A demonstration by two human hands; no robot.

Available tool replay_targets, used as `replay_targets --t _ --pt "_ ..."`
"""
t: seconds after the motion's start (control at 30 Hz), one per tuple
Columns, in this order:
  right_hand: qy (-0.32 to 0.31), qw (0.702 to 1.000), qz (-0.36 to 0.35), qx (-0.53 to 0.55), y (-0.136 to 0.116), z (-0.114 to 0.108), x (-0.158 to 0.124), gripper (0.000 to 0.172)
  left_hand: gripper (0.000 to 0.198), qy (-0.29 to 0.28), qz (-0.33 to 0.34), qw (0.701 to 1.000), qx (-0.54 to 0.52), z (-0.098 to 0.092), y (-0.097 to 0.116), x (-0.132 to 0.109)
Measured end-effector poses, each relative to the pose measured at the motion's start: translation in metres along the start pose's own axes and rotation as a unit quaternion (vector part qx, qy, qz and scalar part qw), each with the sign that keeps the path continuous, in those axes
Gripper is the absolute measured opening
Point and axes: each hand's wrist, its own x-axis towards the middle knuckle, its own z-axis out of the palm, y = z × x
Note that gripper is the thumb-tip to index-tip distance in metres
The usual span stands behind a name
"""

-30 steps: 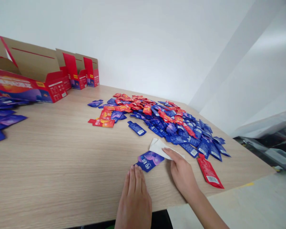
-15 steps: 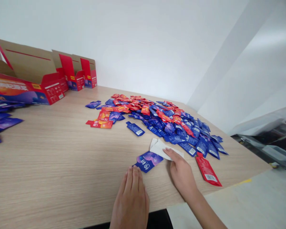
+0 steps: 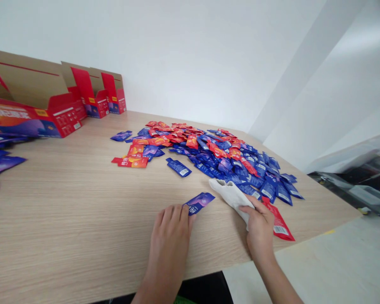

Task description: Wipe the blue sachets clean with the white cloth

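My left hand (image 3: 172,232) is closed on the near end of a blue and purple sachet (image 3: 200,202), whose far end tilts up a little from the table. My right hand (image 3: 260,223) grips a folded white cloth (image 3: 231,196) between thumb and fingers, to the right of that sachet. Just beyond the right hand lies a red sachet (image 3: 279,221) with a barcode, partly hidden by the hand. A single blue sachet (image 3: 179,167) rests further back, apart from both hands.
A wide pile of blue and red sachets (image 3: 221,154) spreads across the back of the wooden table (image 3: 82,202). More blue sachets (image 3: 3,162) lie at the left edge. Open red cartons (image 3: 63,114) stand behind them. Dark shelving or bins (image 3: 351,194) show at the far right.
The white cloth has come off the sachet and moved right, now gripped in my right hand. My left hand has gone from lying flat on the sachet's end to gripping it.
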Motion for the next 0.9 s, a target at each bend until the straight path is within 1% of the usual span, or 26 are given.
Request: replay_targets --t 0.27,0.37,0.43,0.5,0.53,0.6,0.63,0.7,0.73,0.8,0.87,0.9 --pt "-0.009 1.0 0.028 0.01 -0.005 0.002 0.002 0.044 0.027 0.019 -0.086 0.995 -0.042 -0.004 -0.011 -0.001" --pt "-0.026 0.998 0.054 0.013 -0.012 -0.001 0.001 0.047 0.027 0.046 -0.107 0.993 -0.02 -0.007 -0.012 -0.008" --pt "-0.055 0.996 0.073 0.013 -0.02 -0.003 -0.003 0.049 0.033 0.062 -0.091 0.994 0.022 -0.006 -0.01 -0.02" --pt "-0.089 0.994 0.06 -0.009 -0.032 -0.004 -0.011 0.047 0.036 0.067 -0.037 0.995 0.06 -0.001 -0.006 -0.037" --pt "-0.104 0.993 0.036 -0.032 -0.038 -0.003 -0.017 0.045 0.04 0.062 0.0 0.995 0.072 0.004 -0.004 -0.047" --pt "-0.132 0.987 -0.036 -0.084 -0.05 0.002 -0.033 0.039 0.048 0.091 0.052 0.989 0.105 0.015 0.002 -0.064" --pt "-0.153 0.98 -0.077 -0.104 -0.056 0.006 -0.042 0.037 0.05 0.093 0.065 0.986 0.12 0.02 0.005 -0.071" --pt "-0.227 0.953 -0.154 -0.127 -0.063 0.016 -0.06 0.041 0.051 0.09 0.06 0.983 0.15 0.028 0.008 -0.081" --pt "-0.275 0.933 -0.188 -0.132 -0.066 0.021 -0.068 0.046 0.05 0.084 0.058 0.982 0.162 0.031 0.009 -0.083" --pt "-0.361 0.888 -0.246 -0.145 -0.069 0.031 -0.08 0.057 0.048 0.089 0.078 0.977 0.179 0.034 0.006 -0.086" --pt "-0.412 0.849 -0.283 -0.17 -0.07 0.038 -0.086 0.063 0.046 0.107 0.118 0.97 0.185 0.035 0.002 -0.087" --pt "-0.427 0.835 -0.294 -0.182 -0.071 0.04 -0.088 0.064 0.046 0.113 0.124 0.969 0.181 0.036 0.0 -0.087"
